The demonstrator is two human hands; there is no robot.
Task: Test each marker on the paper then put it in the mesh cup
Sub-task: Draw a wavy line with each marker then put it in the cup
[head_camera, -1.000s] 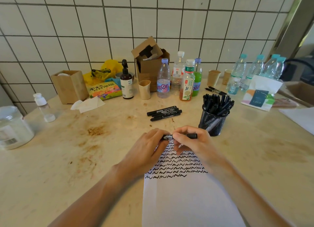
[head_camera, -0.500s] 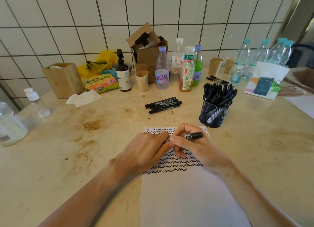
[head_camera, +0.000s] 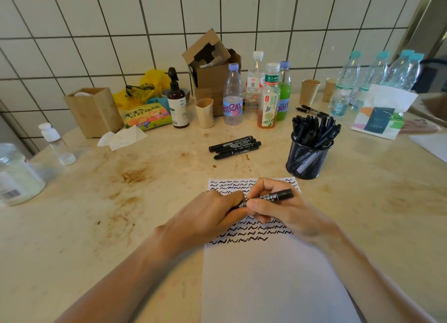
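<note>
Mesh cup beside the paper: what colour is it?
Black, as are the markers in the mesh cup; head view.

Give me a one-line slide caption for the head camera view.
Both hands grip a black marker over squiggle-covered paper beside the mesh cup.

I see black marker (head_camera: pixel 280 195); white paper (head_camera: pixel 271 281), rows of black squiggles; black mesh cup (head_camera: pixel 307 162); beige surface (head_camera: pixel 96 226), brown stains; white tiles (head_camera: pixel 96 32), grey grout.

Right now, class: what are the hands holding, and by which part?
One black marker: the right hand grips its barrel, the left hand grips its left end.
</note>
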